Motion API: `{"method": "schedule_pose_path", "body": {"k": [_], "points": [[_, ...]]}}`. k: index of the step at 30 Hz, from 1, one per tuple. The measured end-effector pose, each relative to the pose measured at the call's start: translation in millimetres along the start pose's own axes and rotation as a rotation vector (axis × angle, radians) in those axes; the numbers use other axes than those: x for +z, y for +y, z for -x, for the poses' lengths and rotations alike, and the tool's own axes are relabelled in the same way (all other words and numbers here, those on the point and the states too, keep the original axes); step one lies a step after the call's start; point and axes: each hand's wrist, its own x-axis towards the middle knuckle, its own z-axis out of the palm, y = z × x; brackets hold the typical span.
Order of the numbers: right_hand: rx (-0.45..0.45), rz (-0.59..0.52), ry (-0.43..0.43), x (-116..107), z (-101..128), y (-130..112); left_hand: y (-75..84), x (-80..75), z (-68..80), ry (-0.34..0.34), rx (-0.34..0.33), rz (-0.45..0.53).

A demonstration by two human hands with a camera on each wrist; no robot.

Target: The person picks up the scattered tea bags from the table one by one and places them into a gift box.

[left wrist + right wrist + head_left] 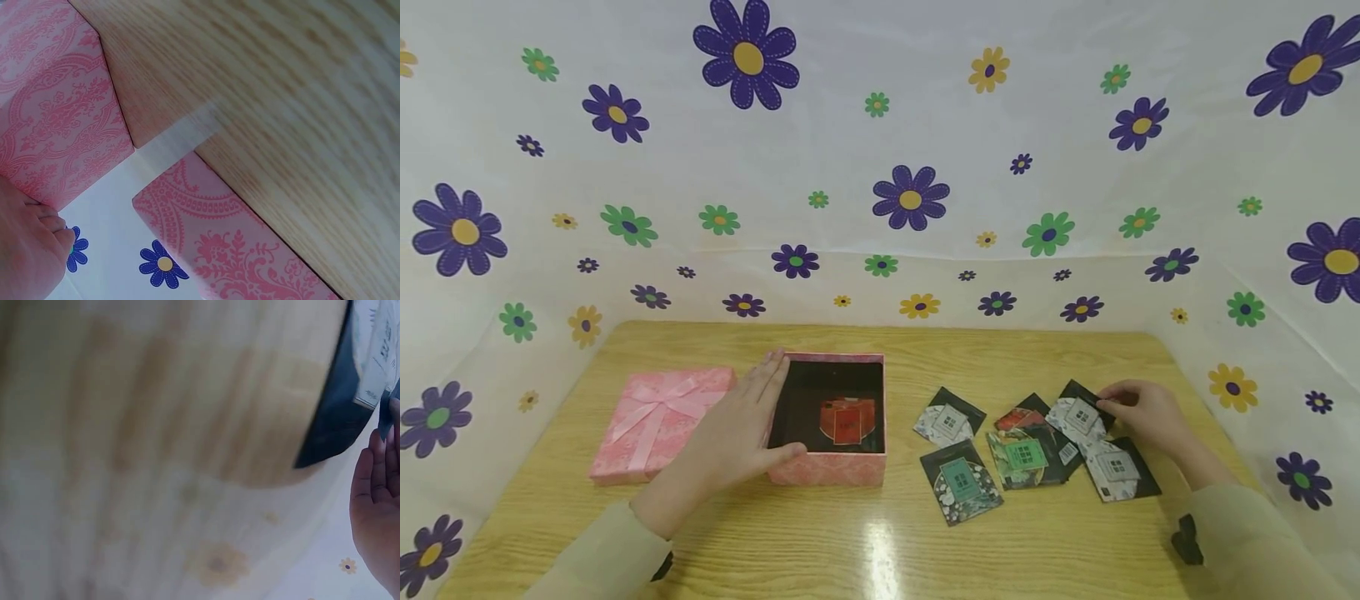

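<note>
Two hands: both rest on a wooden table [865, 542], sleeves entering from the near edge.
Left hand [737, 437]: laid flat against the left wall of an open pink gift box [831, 467], fingers straight and together along the rim, thumb pressed to the near front corner.
Box contents: one red packet [847, 421] lies flat on the dark floor of the box.
Lid [655, 421]: pink with a ribbon bow, just left of the box, the left hand between the two.
Right hand [1146, 414]: fingertips curled onto the far edge of a black-and-white packet [1078, 414], pinching it, well right of the box.
Direction: the box lies to the left of the pinched packet; the right hand is the nearer one to the packets.
Other packets: a green packet [961, 482] nearest the viewer, more overlapping between it and the right hand.
Open room: bare wood between box and packets.
Far side: a flowered white backdrop [910, 196] walls the table in.
</note>
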Motion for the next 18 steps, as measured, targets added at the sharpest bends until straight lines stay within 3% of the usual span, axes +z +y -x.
{"method": "schedule_pose_path", "body": {"k": [5,18], "points": [[0.013,0.02,0.024,-7.5,-5.6,-2.4,0.2,-0.1,-0.1,0.01,0.002,0.0],[0.015,-0.069,0.016,-31.3,-24.0,-26.0,-1.1,1.8,-0.2,0.007,0.005,-0.005]]}}
